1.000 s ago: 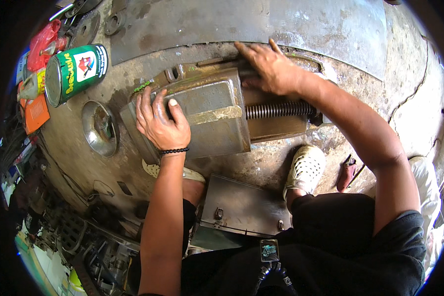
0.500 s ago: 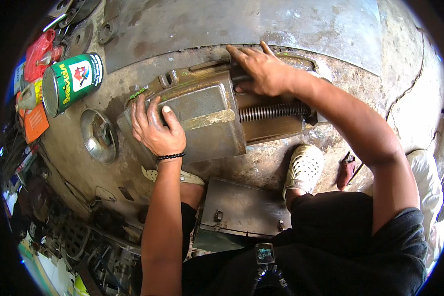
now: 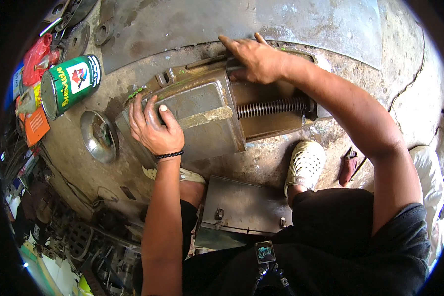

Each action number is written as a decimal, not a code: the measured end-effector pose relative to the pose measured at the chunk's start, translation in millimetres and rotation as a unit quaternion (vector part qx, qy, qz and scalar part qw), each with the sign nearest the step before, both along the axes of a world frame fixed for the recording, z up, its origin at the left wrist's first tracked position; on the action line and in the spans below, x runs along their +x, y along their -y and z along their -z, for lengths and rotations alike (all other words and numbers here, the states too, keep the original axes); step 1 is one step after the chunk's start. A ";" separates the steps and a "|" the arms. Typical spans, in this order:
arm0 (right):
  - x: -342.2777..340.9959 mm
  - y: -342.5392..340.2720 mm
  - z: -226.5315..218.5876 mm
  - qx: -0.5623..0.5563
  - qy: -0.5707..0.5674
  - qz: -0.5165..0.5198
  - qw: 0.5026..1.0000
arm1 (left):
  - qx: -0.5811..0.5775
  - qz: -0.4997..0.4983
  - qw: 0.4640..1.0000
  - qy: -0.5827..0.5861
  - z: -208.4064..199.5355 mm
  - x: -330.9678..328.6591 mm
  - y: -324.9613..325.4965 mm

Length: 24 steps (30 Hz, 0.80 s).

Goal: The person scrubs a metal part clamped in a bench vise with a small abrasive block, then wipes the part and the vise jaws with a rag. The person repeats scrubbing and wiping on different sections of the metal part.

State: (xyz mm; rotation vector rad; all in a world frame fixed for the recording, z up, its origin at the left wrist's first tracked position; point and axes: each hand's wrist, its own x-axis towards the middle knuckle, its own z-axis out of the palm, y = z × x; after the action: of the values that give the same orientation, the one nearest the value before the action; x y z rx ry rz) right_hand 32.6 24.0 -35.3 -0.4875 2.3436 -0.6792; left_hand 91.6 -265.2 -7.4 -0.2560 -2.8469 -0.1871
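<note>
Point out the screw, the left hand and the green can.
Screw (image 3: 273,107): head view, middle of its threaded length.
Left hand (image 3: 156,133): head view, back of the hand.
Green can (image 3: 71,86): head view, middle of its curved side.

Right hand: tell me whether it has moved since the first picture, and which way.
Yes: the right hand has shifted slightly away from the person, now overlapping the near edge of the grey metal sheet further in this view.
</note>
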 end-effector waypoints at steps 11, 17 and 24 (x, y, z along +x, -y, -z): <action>-8.6 2.5 -5.5 0.038 0.034 -0.067 0.996 | -0.011 -0.006 1.000 0.010 -2.6 1.4 -1.7; -16.6 -1.6 4.7 0.017 0.002 -0.008 1.000 | -0.017 -0.006 1.000 0.003 -1.1 0.8 -1.2; -7.1 -11.8 15.1 -0.073 -0.009 0.091 0.993 | 0.001 -0.009 1.000 0.006 2.2 -0.1 1.7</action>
State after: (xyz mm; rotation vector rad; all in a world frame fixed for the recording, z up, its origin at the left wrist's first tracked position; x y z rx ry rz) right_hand 25.5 35.8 -50.4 -0.3471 2.3845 -0.9389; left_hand 91.5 -266.9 -9.6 -0.2296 -2.8596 -0.1871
